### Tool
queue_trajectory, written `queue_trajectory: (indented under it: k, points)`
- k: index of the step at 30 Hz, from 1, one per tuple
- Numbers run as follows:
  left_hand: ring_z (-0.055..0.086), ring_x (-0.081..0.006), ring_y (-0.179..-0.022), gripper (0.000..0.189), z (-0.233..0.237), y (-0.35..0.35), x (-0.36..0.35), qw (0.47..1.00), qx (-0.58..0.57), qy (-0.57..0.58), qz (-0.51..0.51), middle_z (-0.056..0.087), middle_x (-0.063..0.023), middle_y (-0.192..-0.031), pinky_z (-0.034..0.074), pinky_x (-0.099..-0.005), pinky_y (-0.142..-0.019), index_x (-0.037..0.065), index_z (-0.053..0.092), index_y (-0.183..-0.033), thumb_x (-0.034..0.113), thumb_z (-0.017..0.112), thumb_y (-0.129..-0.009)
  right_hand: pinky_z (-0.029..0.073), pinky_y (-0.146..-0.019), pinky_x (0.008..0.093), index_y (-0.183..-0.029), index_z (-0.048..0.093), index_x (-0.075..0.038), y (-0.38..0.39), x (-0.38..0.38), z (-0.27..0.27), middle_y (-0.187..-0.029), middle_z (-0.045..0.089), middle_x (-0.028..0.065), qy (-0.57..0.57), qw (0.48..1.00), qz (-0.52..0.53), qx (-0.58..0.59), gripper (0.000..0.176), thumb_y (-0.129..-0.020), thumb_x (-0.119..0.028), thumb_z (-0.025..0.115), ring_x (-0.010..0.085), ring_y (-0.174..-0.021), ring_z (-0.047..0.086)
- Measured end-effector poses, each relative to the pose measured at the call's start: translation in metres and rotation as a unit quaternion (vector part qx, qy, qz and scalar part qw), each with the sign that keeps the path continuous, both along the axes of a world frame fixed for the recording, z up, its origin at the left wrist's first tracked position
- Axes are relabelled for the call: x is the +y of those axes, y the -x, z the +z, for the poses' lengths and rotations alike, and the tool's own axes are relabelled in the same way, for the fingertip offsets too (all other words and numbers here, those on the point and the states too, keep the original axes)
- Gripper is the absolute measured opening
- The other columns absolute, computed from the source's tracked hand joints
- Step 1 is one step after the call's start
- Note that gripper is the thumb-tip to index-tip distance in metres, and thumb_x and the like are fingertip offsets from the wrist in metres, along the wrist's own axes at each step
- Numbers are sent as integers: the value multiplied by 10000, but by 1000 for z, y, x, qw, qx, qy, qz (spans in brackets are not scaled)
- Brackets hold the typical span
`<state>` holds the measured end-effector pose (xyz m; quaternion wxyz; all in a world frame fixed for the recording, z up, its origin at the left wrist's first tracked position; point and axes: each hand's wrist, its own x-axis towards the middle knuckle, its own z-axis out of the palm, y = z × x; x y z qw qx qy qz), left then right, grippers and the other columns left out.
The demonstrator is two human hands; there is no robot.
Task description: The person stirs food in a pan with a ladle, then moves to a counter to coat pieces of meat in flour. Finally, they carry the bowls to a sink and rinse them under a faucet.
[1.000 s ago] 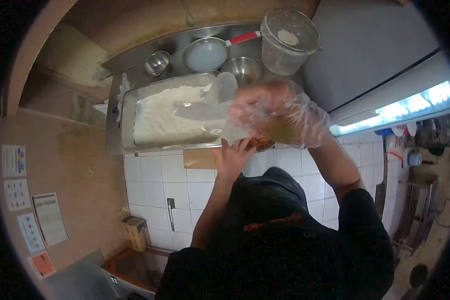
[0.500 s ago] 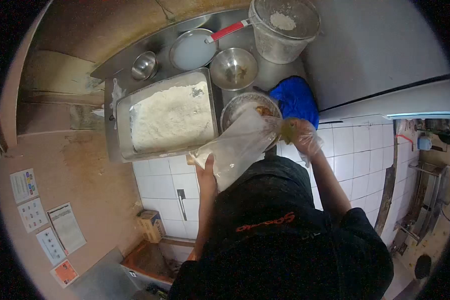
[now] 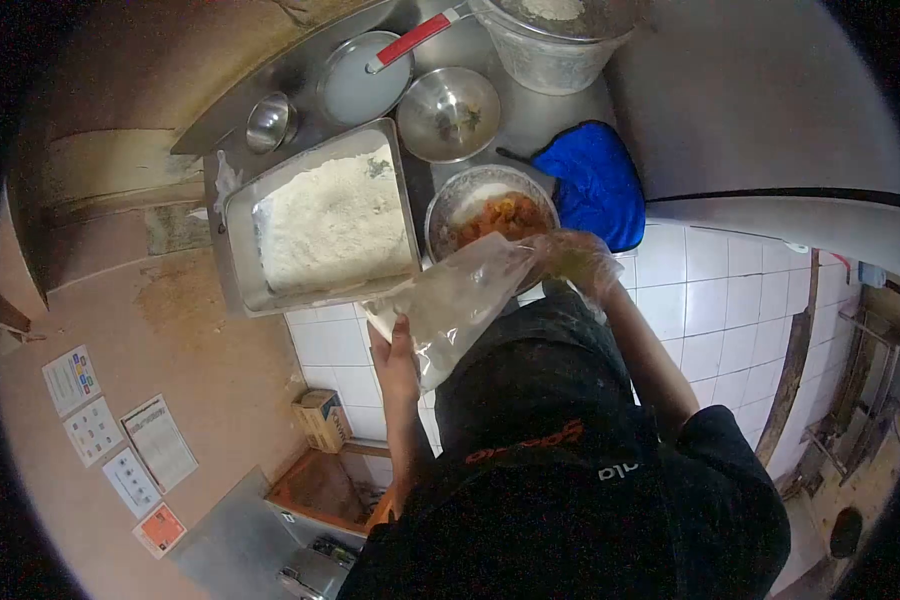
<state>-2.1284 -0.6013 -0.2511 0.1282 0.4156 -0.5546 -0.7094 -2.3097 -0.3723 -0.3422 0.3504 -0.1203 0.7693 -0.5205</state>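
Fingers of my left hand (image 3: 398, 352) pinch the low end of a plastic bag (image 3: 460, 300); my gloved right hand (image 3: 570, 262) grips its mouth by the bowl (image 3: 490, 212). Probably limp and slippery: hold the edges.

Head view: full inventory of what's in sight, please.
tray: 1, steel, flour-filled, counter left
food bowl: 1, steel, right of tray
second bowl: 1, steel, behind food bowl
cup: 1, steel, behind tray
pan: 1, red handle, counter back
bucket: 1, whitish, top edge
cloth: 1, blue, beside food bowl
bag: 1, clear, at food bowl
box: 1, brown, below counter
papers: 5, wall
left hand: bare, grip on bag
right hand: gloved, grip on bag
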Motion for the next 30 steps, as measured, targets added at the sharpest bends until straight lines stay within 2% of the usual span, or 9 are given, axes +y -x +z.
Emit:
queue_trajectory:
  k: [3,6,8,12,14,20,24,26,30]
  points:
    - [460,-215,-1176,467,7,0,3,1000,-2,18,8,471,-142,-1289,345,-337,-1014,-5,321,-1364,145,500,-960,430,-578,255,-865,665,-62,-1,-4,8,-655,569,0,39,991,-84,-100,338,-896,-393,602,100,-611,511]
    - [466,-205,-1154,471,18,9,9,999,-17,31,13,482,-135,-1270,351,-335,-1002,-1,317,-1363,141,507,-955,442,-600,253,-886,675,-55,6,-1,5,-674,592,12,-7,1000,5,30,369,-899,-413,586,100,-635,532]
    - [458,-201,-1155,476,17,12,6,996,-5,94,12,478,-135,-1270,348,-333,-999,4,310,-1365,140,509,-954,462,-621,255,-918,678,-51,15,-15,32,-709,625,28,13,996,-50,-70,384,-899,-422,579,105,-649,564]
    - [451,-203,-1164,510,43,24,8,994,-109,16,30,463,-136,-1289,337,-332,-1007,10,290,-1381,154,524,-951,483,-647,260,-944,679,-42,29,-24,28,-745,650,34,14,994,-52,-97,388,-893,-417,589,112,-669,597]
    - [455,-216,-1169,559,27,19,1,994,38,103,20,450,-146,-1306,341,-338,-1009,15,265,-1405,183,539,-948,497,-659,280,-961,679,-42,35,-24,19,-759,659,35,22,999,-5,-44,392,-888,-418,595,130,-670,611]
    - [429,-234,-1215,642,55,33,5,992,14,118,39,415,-162,-1365,331,-346,-1020,26,201,-1449,231,544,-947,505,-681,305,-991,683,-69,45,-28,30,-804,679,68,6,999,19,51,396,-872,-439,606,161,-696,627]
    - [414,-236,-1238,649,49,36,0,991,6,126,34,409,-156,-1380,308,-344,-1038,27,221,-1450,241,558,-938,501,-714,304,-1009,678,-68,42,-21,37,-841,680,94,43,999,-12,-5,425,-866,-461,602,170,-738,637]
    - [412,-236,-1240,644,44,44,-1,989,4,144,36,408,-156,-1380,303,-345,-1042,28,229,-1448,240,559,-937,500,-734,323,-1013,675,-65,37,-20,5,-842,681,113,46,977,-103,182,438,-868,-470,591,197,-770,650]
    - [424,-236,-1227,637,49,50,5,992,24,114,43,407,-157,-1379,319,-345,-1032,33,240,-1446,235,563,-935,498,-769,347,-1038,665,-69,52,-18,31,-938,680,120,-11,1000,3,24,455,-868,-483,581,220,-845,652]
